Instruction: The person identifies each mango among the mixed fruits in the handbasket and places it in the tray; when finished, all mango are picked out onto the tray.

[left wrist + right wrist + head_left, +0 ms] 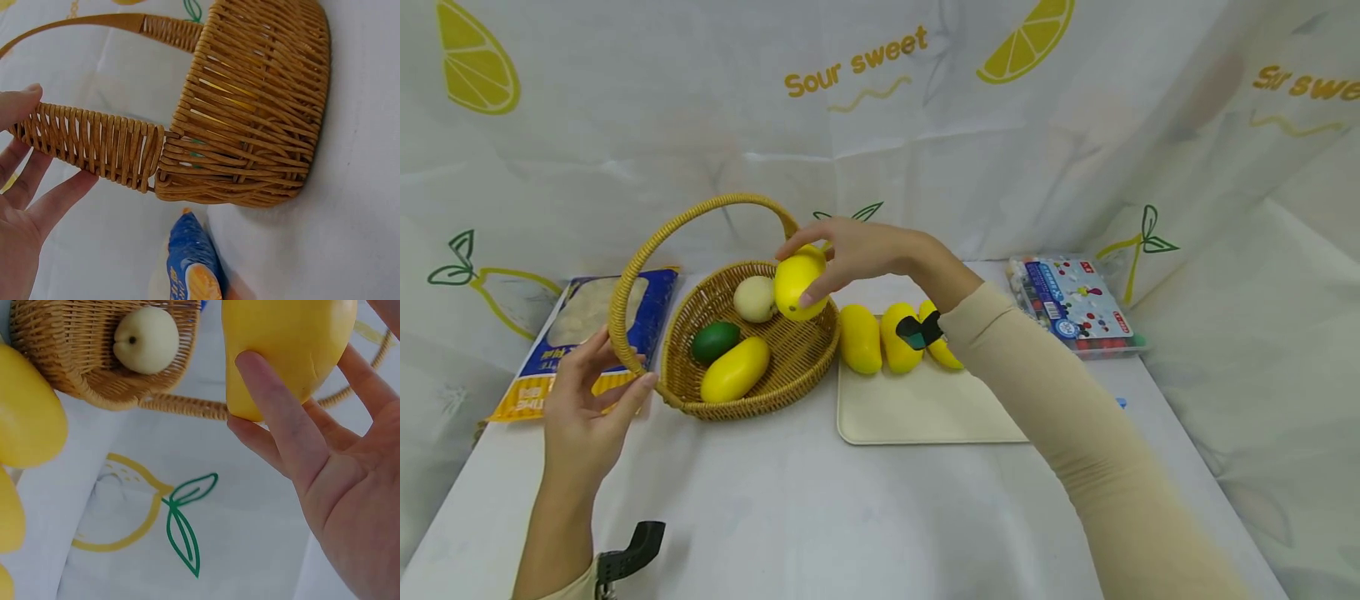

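My left hand (pixel 587 408) grips the near end of the wicker basket's handle (pixel 100 137), thumb on one side and fingers on the other. The basket (pixel 790 392) stands on the table, its handle arching up and back. Above its right side, my right hand (pixel 868 250) holds a yellow mango (pixel 797 287) between thumb and fingers. Inside the basket lie a pale pear (pixel 755 298), a dark green fruit (pixel 715 342) and another yellow mango (pixel 736 369). The right wrist view shows the held mango (pixel 290 337) clear of the basket rim, near the pear.
Right of the basket, three yellow mangoes (pixel 861 339) lie along the back of a cream tray (pixel 925 417), partly covered by my right forearm. A clear box with a printed label (pixel 1078 300) sits at the back right. A blue and yellow bag (pixel 580 312) lies behind my left hand.
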Demonstrator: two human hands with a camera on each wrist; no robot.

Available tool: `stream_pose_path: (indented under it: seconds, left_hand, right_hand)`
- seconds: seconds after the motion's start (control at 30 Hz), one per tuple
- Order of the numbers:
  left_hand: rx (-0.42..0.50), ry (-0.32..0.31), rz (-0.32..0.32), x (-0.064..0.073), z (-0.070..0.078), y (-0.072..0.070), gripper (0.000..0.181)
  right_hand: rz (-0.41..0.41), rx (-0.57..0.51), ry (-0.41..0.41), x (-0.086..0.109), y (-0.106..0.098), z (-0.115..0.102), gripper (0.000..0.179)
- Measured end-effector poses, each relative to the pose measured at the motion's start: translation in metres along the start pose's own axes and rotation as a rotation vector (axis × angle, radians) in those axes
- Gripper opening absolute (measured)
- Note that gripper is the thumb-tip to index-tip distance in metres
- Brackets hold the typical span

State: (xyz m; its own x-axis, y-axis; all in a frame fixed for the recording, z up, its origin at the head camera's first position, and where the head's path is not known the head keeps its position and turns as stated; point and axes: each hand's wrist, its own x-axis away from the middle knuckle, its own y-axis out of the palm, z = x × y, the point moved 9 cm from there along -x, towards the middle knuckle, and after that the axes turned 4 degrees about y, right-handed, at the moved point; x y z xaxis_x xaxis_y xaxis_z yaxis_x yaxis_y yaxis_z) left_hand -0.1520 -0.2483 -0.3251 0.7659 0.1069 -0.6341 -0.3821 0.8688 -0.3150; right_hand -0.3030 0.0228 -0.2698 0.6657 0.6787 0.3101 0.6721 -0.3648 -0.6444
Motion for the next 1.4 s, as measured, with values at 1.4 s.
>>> stream_pose_path:
  seconds: [1.4]
  left_hand:
    - [0.003, 0.006, 0.003, 0.000, 0.001, 0.000, 0.072]
  right_hand:
    - [0.047, -0.093, -0.003, 0.111, 0.086, 0.110, 0.071]
